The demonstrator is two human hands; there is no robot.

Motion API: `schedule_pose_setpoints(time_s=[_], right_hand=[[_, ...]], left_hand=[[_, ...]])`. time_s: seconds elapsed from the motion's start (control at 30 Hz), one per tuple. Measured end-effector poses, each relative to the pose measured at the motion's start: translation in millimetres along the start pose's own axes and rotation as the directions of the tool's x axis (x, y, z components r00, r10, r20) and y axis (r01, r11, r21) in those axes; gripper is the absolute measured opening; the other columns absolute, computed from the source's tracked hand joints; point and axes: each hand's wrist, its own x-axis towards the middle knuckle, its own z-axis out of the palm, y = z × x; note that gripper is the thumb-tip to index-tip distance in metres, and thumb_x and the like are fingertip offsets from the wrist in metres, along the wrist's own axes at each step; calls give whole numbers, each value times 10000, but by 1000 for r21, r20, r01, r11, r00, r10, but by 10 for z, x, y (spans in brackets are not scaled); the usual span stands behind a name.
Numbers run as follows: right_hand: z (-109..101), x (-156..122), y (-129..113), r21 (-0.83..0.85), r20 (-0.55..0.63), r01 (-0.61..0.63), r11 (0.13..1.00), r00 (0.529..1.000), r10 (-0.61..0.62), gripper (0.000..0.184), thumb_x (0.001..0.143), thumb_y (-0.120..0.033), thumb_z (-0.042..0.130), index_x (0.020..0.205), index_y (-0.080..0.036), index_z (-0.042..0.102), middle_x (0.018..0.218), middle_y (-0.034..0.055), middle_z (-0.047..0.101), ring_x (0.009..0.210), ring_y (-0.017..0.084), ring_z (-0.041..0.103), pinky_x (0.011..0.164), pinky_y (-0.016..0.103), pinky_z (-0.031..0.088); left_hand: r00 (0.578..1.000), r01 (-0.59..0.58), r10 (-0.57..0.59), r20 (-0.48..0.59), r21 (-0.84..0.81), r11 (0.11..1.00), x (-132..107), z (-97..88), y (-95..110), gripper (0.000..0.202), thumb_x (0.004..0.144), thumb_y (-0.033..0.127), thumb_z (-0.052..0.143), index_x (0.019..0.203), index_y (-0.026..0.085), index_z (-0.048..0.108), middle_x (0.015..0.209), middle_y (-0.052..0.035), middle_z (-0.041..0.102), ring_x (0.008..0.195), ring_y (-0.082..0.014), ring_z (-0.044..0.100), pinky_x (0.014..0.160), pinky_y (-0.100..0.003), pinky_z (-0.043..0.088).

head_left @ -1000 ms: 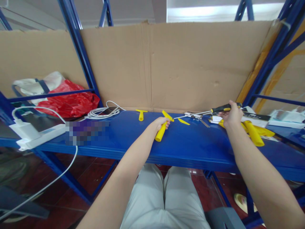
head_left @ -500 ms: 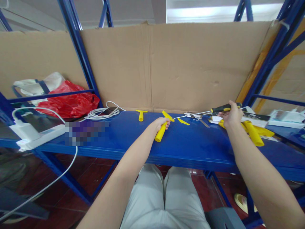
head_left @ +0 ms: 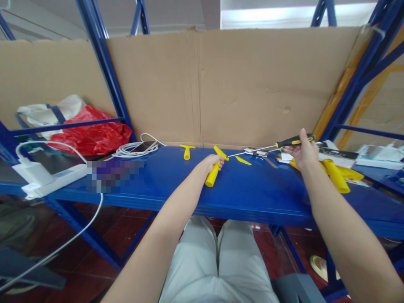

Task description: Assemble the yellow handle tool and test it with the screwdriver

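My left hand [head_left: 215, 162] is closed around a yellow T-shaped plastic handle [head_left: 211, 178], its tube pointing toward me and its flat top tilted away. In my right hand [head_left: 304, 152] is a screwdriver [head_left: 293, 141] with a black and yellow grip and a long thin shaft. The shaft slants down leftward, and its tip meets the yellow handle near my left fingers; whether it sits in a screw is too small to tell. Just right of that lies a flat yellow piece [head_left: 243, 160]. Another yellow T-shaped handle [head_left: 187, 152] stands farther left.
Several yellow parts [head_left: 337, 176] lie beside boxes at the right of the blue table [head_left: 252, 189]. Small metal pieces [head_left: 259, 153] lie near the cardboard wall [head_left: 240, 88]. At left are a white power strip [head_left: 63, 179], a coiled cable [head_left: 134, 150] and a red plastic bag [head_left: 94, 132].
My right hand and the screwdriver have shifted slightly left. The left hand still grips the yellow handle, nearly unmoved.
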Motion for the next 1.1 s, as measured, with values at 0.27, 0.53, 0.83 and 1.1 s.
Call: schedule_pose_setpoints(time_s=[0.27, 0.53, 0.83, 1.1], right_hand=[[-71, 67, -63, 54, 146, -157, 986, 978, 148, 240, 928, -280, 332, 749, -218, 480, 479, -30, 408, 489, 156, 560, 467, 230, 479], [-73, 130, -7, 60, 39, -128, 990, 991, 126, 246, 931, -284, 437, 693, -240, 481, 375, -45, 364, 319, 128, 410, 300, 208, 335], [-100, 141, -34, 140, 174, -217, 966, 966, 192, 309, 965, -301, 341, 718, -221, 510, 597, 22, 616, 569, 159, 638, 395, 216, 452], [-164, 296, 73, 110, 174, -139, 984, 978, 119, 347, 893, -310, 549, 598, -216, 390, 462, -40, 414, 347, 86, 386, 325, 206, 324]], left_hand=[[999, -12, 16, -46, 71, 997, -42, 10, 21, 250, 901, 27, 406, 699, 168, 451, 428, 70, 394, 330, -51, 335, 366, -165, 283], [989, -63, 76, -126, 105, 992, -51, 26, 23, 183, 882, 19, 439, 771, 155, 490, 425, 85, 393, 332, -50, 333, 377, -168, 278], [982, -89, 103, -160, 88, 992, 13, -10, 17, 178, 850, 17, 479, 743, 159, 489, 441, 85, 403, 335, -52, 349, 401, -182, 297], [981, -89, 103, -164, 93, 992, 42, -25, 7, 177, 846, 18, 484, 735, 155, 494, 453, 76, 417, 354, -62, 365, 430, -195, 319]])
